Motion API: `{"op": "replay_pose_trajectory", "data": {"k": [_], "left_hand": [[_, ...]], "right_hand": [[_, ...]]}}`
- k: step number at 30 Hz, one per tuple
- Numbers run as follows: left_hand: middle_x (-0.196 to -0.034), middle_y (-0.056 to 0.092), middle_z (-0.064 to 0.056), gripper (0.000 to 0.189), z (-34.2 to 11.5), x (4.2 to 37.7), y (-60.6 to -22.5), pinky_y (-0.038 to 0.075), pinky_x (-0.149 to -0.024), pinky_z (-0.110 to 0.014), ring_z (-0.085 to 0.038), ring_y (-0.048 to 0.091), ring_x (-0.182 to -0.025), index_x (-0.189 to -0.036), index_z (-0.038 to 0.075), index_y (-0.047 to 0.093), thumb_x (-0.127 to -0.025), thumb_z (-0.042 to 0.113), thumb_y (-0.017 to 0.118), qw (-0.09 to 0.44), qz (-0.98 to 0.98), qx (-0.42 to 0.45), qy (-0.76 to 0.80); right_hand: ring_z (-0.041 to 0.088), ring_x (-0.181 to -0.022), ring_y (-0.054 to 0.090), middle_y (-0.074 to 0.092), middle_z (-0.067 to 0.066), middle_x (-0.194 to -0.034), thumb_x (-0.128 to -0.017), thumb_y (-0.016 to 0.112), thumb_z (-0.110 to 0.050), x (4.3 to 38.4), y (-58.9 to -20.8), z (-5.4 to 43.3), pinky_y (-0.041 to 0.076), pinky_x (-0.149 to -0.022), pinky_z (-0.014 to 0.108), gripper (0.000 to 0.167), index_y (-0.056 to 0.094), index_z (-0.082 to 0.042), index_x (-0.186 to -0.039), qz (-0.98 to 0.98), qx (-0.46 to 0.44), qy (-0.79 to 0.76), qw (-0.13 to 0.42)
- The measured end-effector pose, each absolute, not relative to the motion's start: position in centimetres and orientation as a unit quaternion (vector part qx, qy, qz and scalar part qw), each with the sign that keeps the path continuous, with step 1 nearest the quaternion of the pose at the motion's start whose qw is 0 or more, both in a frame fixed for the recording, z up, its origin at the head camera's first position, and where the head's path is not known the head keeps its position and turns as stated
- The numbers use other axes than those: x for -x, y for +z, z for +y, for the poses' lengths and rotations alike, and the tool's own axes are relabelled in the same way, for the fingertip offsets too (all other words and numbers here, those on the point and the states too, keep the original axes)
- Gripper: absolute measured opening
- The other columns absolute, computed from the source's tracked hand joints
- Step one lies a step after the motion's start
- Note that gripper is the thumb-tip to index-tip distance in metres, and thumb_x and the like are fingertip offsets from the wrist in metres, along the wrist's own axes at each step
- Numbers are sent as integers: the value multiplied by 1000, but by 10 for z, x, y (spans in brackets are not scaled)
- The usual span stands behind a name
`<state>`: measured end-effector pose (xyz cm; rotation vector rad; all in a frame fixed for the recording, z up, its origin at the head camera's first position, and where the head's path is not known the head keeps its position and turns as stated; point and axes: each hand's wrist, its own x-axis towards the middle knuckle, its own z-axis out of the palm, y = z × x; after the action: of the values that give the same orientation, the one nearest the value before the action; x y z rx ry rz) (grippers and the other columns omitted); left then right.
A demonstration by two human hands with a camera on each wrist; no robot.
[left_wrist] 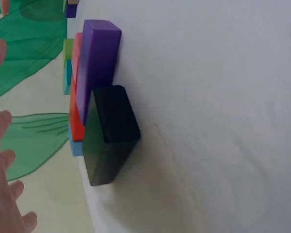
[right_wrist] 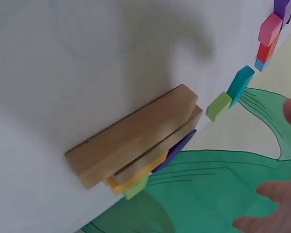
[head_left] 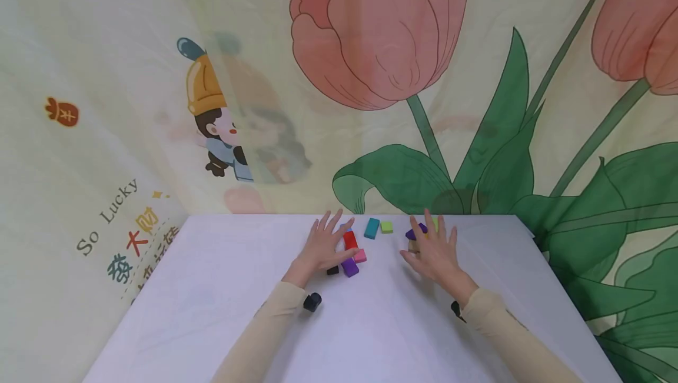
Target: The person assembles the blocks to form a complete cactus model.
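My left hand (head_left: 322, 249), fingers spread, hovers over the left cluster of blocks and holds nothing. That cluster has a black block (left_wrist: 111, 131), a purple block (left_wrist: 101, 58), a red block (head_left: 350, 239), a pink block (head_left: 361, 255) and a light blue block (left_wrist: 76, 144). Over the right cluster my right hand (head_left: 436, 255) is also spread and grips nothing. Beneath it lie two wooden blocks, the nearer wooden block (right_wrist: 136, 136) being thicker, with a yellow block (right_wrist: 136, 178), a dark purple block (right_wrist: 175, 151) and a lime block (right_wrist: 136, 188) behind them.
Between the two clusters, a teal block (head_left: 372, 228) and a light green block (head_left: 386, 227) sit near the far edge of the white table (head_left: 381, 330). A printed cloth (head_left: 275, 77) with tulips and a cartoon figure hangs directly behind the table.
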<state>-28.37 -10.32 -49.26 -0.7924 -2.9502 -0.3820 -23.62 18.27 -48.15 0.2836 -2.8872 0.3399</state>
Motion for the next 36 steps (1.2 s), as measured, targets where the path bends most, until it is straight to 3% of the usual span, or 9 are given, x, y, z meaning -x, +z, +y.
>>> {"op": "replay_pose_trajectory", "data": {"k": [12, 21, 27, 32, 36], "left_hand": [[-163, 21, -9, 70, -119, 289, -513, 23, -116, -57, -37, 21, -147, -153, 24, 38, -93, 57, 52, -16, -950, 272, -154], [-161, 26, -9, 69, -120, 287, -521, 28, -113, -60, -36, 27, -144, -151, 25, 42, -92, 56, 54, -26, -943, 278, -181], [-160, 28, -7, 65, -121, 286, -525, 27, -114, -56, -35, 29, -144, -150, 24, 45, -92, 52, 55, -24, -936, 293, -194], [-160, 28, -7, 64, -121, 287, -530, 26, -114, -56, -34, 29, -144, -149, 24, 47, -91, 52, 55, -19, -936, 299, -187], [-160, 29, -6, 64, -122, 288, -533, 27, -114, -56, -34, 30, -144, -148, 23, 47, -91, 52, 55, -15, -936, 301, -181]], "right_hand": [[59, -138, 22, 23, 36, -153, -88, 68, -33, 227, -488, 195, 18, -104, 78, 73, 42, 3, -145, -981, -104, 143, 73], [57, -125, 41, 40, 39, -139, -88, 70, -24, 225, -494, 204, 36, -99, 70, 57, 54, 4, -134, -983, -102, 142, 60], [44, -95, 57, 55, 31, -113, -87, 71, -18, 227, -499, 212, 51, -79, 57, 39, 65, 4, -118, -981, -106, 143, 73], [31, -78, 54, 54, 20, -94, -86, 70, -14, 230, -501, 217, 50, -65, 46, 30, 67, 4, -110, -981, -96, 155, 67], [25, -72, 51, 53, 15, -88, -87, 70, -15, 233, -505, 220, 47, -58, 40, 28, 67, 5, -107, -982, -88, 156, 57]]}}
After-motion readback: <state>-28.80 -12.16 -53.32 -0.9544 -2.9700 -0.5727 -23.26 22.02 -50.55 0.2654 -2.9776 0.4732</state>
